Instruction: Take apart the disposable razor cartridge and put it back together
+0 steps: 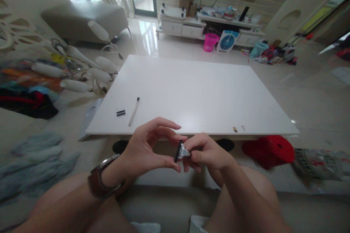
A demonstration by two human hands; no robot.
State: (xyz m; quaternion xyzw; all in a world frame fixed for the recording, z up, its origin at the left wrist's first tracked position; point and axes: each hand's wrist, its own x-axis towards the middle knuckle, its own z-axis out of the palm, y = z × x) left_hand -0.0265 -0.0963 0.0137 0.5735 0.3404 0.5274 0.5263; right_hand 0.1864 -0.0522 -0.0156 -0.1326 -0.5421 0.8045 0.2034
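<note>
Razor head (182, 151) sat pinched between L hand (149, 145) (black edge) & R hand (207, 151) (silver side); firm, square hold prob. best

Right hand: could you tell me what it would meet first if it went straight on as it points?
Probably the left hand, whose fingertips sit just beyond the small black-and-metal part the right hand pinches.

Held part (182, 151) before table (191, 91); clip (120, 112) left of stick (133, 111).
</note>
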